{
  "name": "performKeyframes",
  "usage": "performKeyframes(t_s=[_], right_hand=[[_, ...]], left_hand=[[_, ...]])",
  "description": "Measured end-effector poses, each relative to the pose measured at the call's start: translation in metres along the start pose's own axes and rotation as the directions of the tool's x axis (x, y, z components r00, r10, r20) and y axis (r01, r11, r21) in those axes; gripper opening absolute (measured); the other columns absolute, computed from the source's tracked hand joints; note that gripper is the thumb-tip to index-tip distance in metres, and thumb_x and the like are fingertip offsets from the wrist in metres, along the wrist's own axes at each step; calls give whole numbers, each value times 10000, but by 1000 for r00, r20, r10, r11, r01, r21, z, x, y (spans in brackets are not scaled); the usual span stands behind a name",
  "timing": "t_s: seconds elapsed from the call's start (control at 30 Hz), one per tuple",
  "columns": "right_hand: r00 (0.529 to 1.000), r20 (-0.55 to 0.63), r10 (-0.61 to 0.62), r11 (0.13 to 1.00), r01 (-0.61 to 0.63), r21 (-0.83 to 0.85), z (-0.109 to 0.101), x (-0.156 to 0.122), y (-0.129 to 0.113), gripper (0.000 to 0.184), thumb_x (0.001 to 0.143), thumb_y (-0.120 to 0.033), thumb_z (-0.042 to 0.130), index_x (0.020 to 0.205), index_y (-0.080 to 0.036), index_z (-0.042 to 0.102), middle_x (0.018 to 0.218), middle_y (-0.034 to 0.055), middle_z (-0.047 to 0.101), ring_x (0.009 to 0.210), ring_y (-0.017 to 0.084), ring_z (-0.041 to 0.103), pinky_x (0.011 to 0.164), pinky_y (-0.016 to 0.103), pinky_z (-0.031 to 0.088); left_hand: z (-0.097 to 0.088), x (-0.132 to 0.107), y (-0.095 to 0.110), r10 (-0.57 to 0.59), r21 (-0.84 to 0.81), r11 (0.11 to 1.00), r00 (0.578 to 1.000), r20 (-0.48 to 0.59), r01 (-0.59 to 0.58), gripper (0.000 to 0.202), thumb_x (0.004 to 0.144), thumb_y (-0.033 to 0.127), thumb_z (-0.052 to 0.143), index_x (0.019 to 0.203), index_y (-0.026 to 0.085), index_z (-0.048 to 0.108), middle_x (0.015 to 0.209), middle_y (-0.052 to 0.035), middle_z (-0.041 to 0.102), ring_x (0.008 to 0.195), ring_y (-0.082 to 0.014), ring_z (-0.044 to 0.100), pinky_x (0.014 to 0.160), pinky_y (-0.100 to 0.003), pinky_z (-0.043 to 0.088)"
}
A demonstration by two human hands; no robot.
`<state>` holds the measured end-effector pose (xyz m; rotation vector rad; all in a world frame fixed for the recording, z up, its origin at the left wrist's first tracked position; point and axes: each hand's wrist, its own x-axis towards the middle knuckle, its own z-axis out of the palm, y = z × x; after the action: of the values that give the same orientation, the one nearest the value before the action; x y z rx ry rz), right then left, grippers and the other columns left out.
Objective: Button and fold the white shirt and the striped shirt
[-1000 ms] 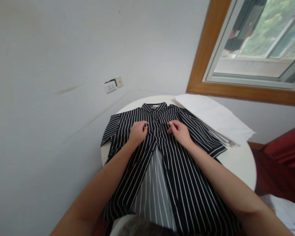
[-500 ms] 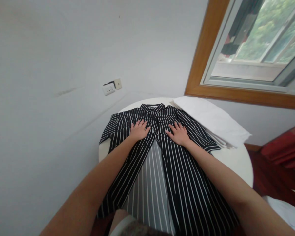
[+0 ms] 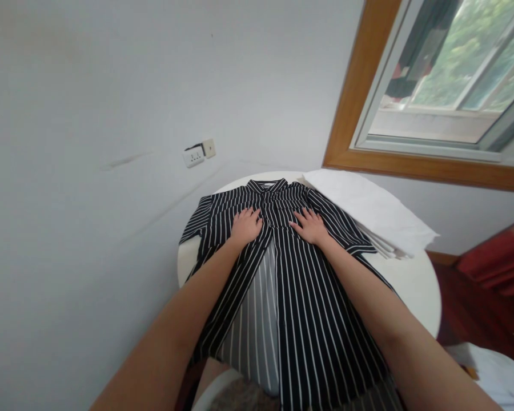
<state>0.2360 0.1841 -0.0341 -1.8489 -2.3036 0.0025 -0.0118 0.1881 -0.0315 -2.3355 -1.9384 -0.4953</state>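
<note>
A black shirt with white stripes (image 3: 312, 297) lies face up, its collar toward the wall and its sleeves out to both sides. Below the chest its front parts, and the grey inner side shows between the two halves. The lower hem hangs over the near edge of the table. On the chest, left of the front opening, my left hand (image 3: 245, 226) rests flat with fingers spread. My right hand (image 3: 310, 226) lies flat on the chest to the right, fingers also spread. Neither hand grips the cloth.
The shirt covers much of a round white table (image 3: 417, 291). A stack of white sheets (image 3: 364, 205) lies at the table's back right, touching a sleeve. Behind stand a wall with sockets (image 3: 194, 156) and a wood-framed window (image 3: 411, 162). Red cloth (image 3: 497, 262) hangs at the right.
The shirt's hem has shifted, and its front opening has narrowed as the right half moved left. The right sleeve has drawn in slightly. Both hands stay flat on the chest.
</note>
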Motion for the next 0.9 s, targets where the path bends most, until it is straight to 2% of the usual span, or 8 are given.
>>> performKeyframes(t_s=[0.1, 0.33, 0.47, 0.6, 0.67, 0.73, 0.83, 0.9], right_hand=[[1000, -9, -14, 1000, 14, 0, 1, -8, -1, 663, 916, -652, 191, 1450, -289, 344, 1543, 95, 252, 1419, 285, 194, 1125, 498, 143], [999, -23, 32, 999, -31, 14, 0, -30, 2, 661, 912, -652, 224, 1441, -281, 362, 1537, 105, 262, 1417, 301, 189, 1107, 512, 186], [995, -99, -1, 1000, 3, 26, -13, -41, -1, 600, 926, -588, 316, 1408, -245, 416, 1502, 114, 333, 1398, 293, 226, 1092, 490, 228], [953, -244, -178, 976, 203, 82, -42, -59, -21, 392, 947, -412, 407, 1223, -196, 582, 1291, 114, 551, 1258, 241, 420, 1051, 395, 291], [950, -174, -259, 948, 284, 143, -54, -71, -37, 326, 956, -365, 390, 1050, -188, 648, 1070, 92, 645, 1052, 203, 554, 944, 333, 373], [952, -45, -304, 931, 307, 197, -60, -83, -54, 319, 951, -390, 399, 941, -193, 650, 920, 65, 663, 876, 180, 600, 806, 291, 417], [948, 118, -296, 943, 271, 194, -59, -97, -72, 344, 909, -493, 456, 909, -193, 624, 858, 59, 667, 777, 187, 615, 681, 277, 420], [953, 149, -263, 960, 243, 139, -56, -103, -78, 380, 893, -532, 463, 918, -183, 611, 867, 75, 670, 777, 206, 626, 669, 290, 428]], left_hand=[[-3, -10, 4, 28, 17, 999, 999, -24, -27, 486, 938, 400, 327, 1343, 194, 502, 1434, -120, 445, 1337, -283, 369, 1103, -492, 252], [-16, -22, 4, 76, -56, 996, 996, 56, -73, 478, 929, 423, 380, 1329, 193, 505, 1441, -125, 431, 1340, -291, 355, 1092, -501, 256], [-43, -39, 7, 270, -168, 947, 962, -35, -272, 318, 907, 329, 433, 1107, 169, 622, 1162, -95, 626, 1114, -223, 533, 1004, -390, 371], [-68, -68, 19, 423, -206, 891, 905, 55, -404, 207, 890, 327, 468, 872, 184, 616, 829, -44, 636, 827, -187, 568, 815, -320, 433], [-73, -81, 25, 397, -177, 911, 909, 130, -373, 203, 882, 362, 487, 842, 189, 586, 792, -38, 619, 760, -183, 558, 735, -304, 430], [-73, -90, 30, 356, -132, 933, 913, 201, -335, 212, 877, 383, 494, 823, 190, 562, 793, -42, 616, 733, -188, 558, 692, -301, 423], [-70, -96, 35, 334, -48, 942, 907, 258, -333, 218, 888, 377, 472, 815, 187, 551, 804, -58, 621, 748, -206, 577, 686, -309, 424], [-67, -98, 36, 333, 2, 938, 905, 264, -346, 227, 900, 378, 450, 840, 186, 555, 827, -71, 628, 779, -217, 594, 702, -315, 429]])
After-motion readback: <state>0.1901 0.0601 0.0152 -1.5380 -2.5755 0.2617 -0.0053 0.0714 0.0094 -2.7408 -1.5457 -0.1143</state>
